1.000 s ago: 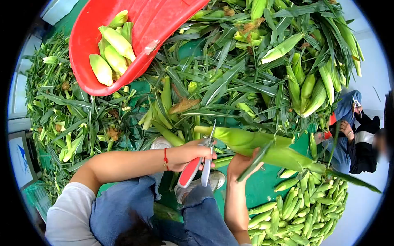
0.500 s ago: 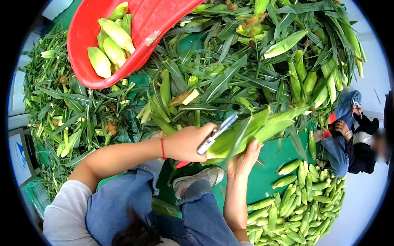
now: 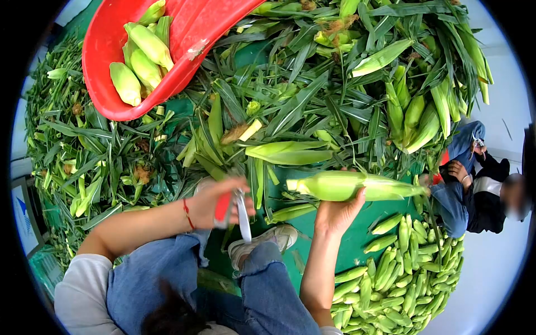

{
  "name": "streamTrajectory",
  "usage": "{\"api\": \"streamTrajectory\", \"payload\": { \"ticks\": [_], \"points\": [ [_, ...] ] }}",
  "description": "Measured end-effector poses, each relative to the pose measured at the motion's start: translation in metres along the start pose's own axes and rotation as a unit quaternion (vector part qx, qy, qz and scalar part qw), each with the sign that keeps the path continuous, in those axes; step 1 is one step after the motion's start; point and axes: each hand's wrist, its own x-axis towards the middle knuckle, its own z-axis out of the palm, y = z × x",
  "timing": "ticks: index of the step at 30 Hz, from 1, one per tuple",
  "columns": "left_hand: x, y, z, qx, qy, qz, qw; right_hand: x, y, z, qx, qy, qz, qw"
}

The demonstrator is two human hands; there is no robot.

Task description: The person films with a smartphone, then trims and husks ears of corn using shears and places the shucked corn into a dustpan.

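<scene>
My left hand (image 3: 226, 202), a red string around its wrist, is closed on shears (image 3: 223, 209) with one red and one grey handle; motion blurs the blades. To its right, my right hand (image 3: 339, 214) holds an ear of corn (image 3: 340, 186) from below, palm up. The ear lies level in pale green husk, its cut pale stem end pointing left toward the shears, without touching them. Just above the ear, a loose green husk piece (image 3: 290, 153) lies on the leaf pile (image 3: 301, 114).
A red tub (image 3: 195, 53) with several husked ears stands at the upper left. Many ears (image 3: 399, 279) are heaped on the green floor (image 3: 335, 257) at lower right. Another person (image 3: 474, 184) sits at the far right. My legs and shoes are below my hands.
The shears have moved left, away from the ear. The ear has turned level and looks slimmer, with its outer leaves off it. A green husk piece now lies above it on the pile.
</scene>
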Motion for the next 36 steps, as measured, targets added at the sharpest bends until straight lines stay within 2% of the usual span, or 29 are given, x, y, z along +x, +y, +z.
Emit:
{"api": "streamTrajectory", "payload": {
  "ticks": [1,4,7,11,13,14,15,18,19,22,24,25,26,27,28,30,31,34,36],
  "points": [
    [0.003,-0.009,0.004,0.082,-0.001,-0.031,0.996,-0.002,0.001,0.001,-0.01,0.001,-0.017,1.0],
    [0.0,-0.019,0.041,0.159,-0.055,-0.103,0.98,-0.008,0.001,0.009,-0.044,0.0,-0.067,0.997],
    [0.005,-0.021,0.063,0.164,-0.06,-0.094,0.98,-0.018,0.005,0.011,-0.062,-0.019,-0.064,0.996],
    [0.016,-0.021,0.054,0.202,-0.067,-0.023,0.977,-0.021,0.011,0.013,-0.105,-0.026,-0.074,0.991],
    [0.013,-0.015,0.048,0.32,-0.064,-0.003,0.945,-0.018,0.009,0.009,-0.107,-0.022,-0.053,0.993],
    [0.011,-0.013,0.046,0.377,-0.063,0.008,0.924,-0.017,0.005,0.007,-0.102,-0.02,-0.028,0.994],
    [0.009,-0.011,0.043,0.514,-0.077,0.073,0.851,-0.014,0.002,0.005,-0.094,-0.019,-0.005,0.995],
    [0.009,-0.009,0.046,0.703,-0.099,0.151,0.688,-0.01,-0.002,-0.011,-0.104,-0.052,0.103,0.988],
    [0.01,-0.008,0.051,0.728,-0.083,0.18,0.657,-0.011,-0.001,-0.008,-0.106,-0.032,0.137,0.984],
    [0.032,-0.015,0.043,0.733,-0.111,0.346,0.575,-0.016,0.014,-0.015,-0.222,-0.002,0.131,0.966],
    [0.04,-0.013,0.048,0.73,-0.078,0.37,0.569,-0.018,0.028,-0.023,-0.295,-0.038,0.092,0.95],
    [0.044,-0.008,0.052,0.729,-0.062,0.382,0.565,-0.023,0.026,-0.016,-0.294,-0.064,0.106,0.948],
    [0.04,0.001,0.062,0.732,-0.027,0.356,0.581,-0.028,0.025,-0.008,-0.293,-0.089,0.119,0.945],
    [0.039,0.009,0.064,0.721,-0.001,0.368,0.587,-0.031,0.026,-0.008,-0.259,-0.061,0.154,0.952],
    [0.039,0.017,0.064,0.71,0.023,0.379,0.593,-0.031,0.021,-0.01,-0.242,-0.088,0.208,0.944],
    [0.04,0.042,0.061,0.619,0.093,0.386,0.678,-0.031,0.006,-0.017,-0.205,-0.139,0.314,0.917],
    [0.039,0.054,0.055,0.591,0.089,0.404,0.693,-0.032,0.007,-0.019,-0.211,-0.118,0.299,0.923],
    [0.008,0.07,0.06,0.715,0.021,0.234,0.659,-0.028,-0.001,-0.027,-0.334,-0.167,0.194,0.907],
    [0.01,0.069,0.039,0.746,-0.086,0.243,0.614,-0.018,-0.011,-0.028,-0.46,-0.249,0.08,0.849]
  ]
}}
